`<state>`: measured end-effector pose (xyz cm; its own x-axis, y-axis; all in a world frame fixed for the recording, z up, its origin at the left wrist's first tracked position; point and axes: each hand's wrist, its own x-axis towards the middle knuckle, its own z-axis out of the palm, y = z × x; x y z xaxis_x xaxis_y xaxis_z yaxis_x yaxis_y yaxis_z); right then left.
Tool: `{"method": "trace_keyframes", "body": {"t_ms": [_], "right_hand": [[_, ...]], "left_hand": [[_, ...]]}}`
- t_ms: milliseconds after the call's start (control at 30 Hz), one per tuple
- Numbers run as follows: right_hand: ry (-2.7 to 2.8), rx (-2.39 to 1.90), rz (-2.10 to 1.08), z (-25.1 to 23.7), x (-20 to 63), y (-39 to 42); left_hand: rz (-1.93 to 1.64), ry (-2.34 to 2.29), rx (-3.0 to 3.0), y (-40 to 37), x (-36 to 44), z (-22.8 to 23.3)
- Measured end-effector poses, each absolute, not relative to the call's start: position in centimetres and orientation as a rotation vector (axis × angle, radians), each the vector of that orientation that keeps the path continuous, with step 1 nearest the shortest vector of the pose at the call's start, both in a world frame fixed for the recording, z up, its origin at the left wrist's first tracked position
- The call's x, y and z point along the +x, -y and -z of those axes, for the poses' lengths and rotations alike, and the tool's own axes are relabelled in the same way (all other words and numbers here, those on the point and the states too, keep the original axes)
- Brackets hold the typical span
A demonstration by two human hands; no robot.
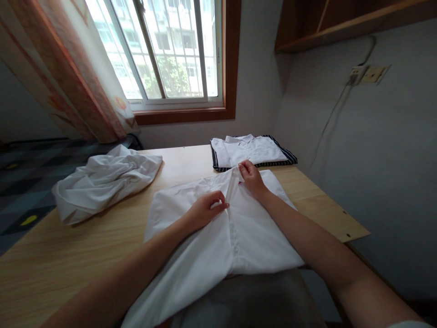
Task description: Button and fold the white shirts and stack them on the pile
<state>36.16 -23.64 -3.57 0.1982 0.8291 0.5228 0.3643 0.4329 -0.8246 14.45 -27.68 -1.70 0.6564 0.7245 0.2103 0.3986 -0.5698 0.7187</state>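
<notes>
A white shirt (pixel 266 228) lies spread over the front of the table, its lower left part hanging past the edge toward me. Down its middle runs a button placket. My left hand (pixel 209 208) pinches the placket's edge near the centre of the shirt, thumb and fingers closed on the cloth. Farther up, my right hand (pixel 251 176) grips the same strip near the shirt's far edge and lifts it slightly. Between the two hands the strip of cloth is drawn out in a slanting line.
A crumpled white cloth (pixel 105 182) rests at the table's left edge. Behind the shirt, a folded white collared shirt (pixel 249 150) lies on black striped fabric (pixel 288 157). The wooden table (pixel 317 196) stands near a wall with a socket (pixel 357 75) and hanging cord.
</notes>
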Motion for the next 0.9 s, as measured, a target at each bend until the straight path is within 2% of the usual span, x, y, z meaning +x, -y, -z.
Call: {"method": "trace_keyframes", "body": {"t_ms": [200,433,633,900], "right_hand": [[1.224,-1.198,-0.531,3.7,36.8,23.0],[1.030,-1.197,-0.513,3.8,38.3,22.6],[0.989,-1.270,-0.488,4.0,39.4,22.4],[0.871,-1.262,-0.544,3.9,41.2,21.6]], "left_hand": [[-0.539,-0.827,2.360,27.6,13.8,1.2],[-0.417,-0.426,2.507,31.3,13.9,-1.8],[-0.160,-0.605,2.419,33.1,13.4,-2.0],[-0.348,-0.769,2.445,33.1,14.4,-0.9]]}}
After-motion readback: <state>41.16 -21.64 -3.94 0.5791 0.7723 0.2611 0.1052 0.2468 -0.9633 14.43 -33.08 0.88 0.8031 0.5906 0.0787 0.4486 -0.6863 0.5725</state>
